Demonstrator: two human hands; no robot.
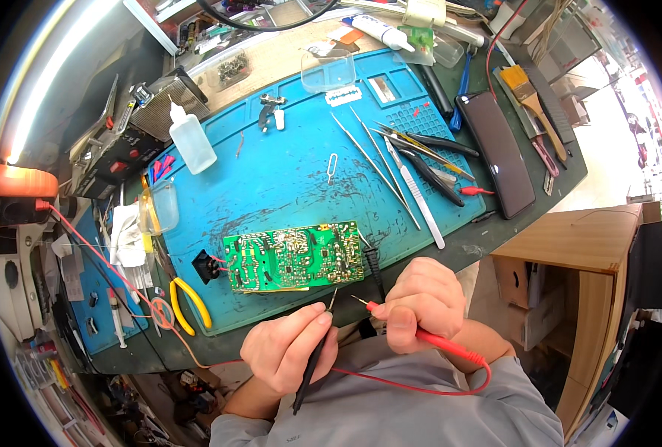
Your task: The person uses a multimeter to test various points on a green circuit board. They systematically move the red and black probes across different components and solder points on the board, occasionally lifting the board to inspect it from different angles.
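Closed around a black test probe [312,365], my left hand [286,347] is just in front of the mat's near edge. My right hand [425,304] grips a red test probe [450,346], its metal tip pointing left toward the black probe's tip. The two tips are close but apart. Just beyond them, a green circuit board [293,258] lies on the blue work mat [271,190]; neither tip touches it. A black socket [207,266] hangs off the board's left end by reddish wires, and a black cable [375,268] lies by its right end.
Yellow-handled pliers [189,305] lie left of the board. Tweezers [375,167], a scalpel [416,195] and black-handled pliers [428,175] rest on the right side, beside a dark phone [497,155]. A squeeze bottle [192,140] stands at the far left.
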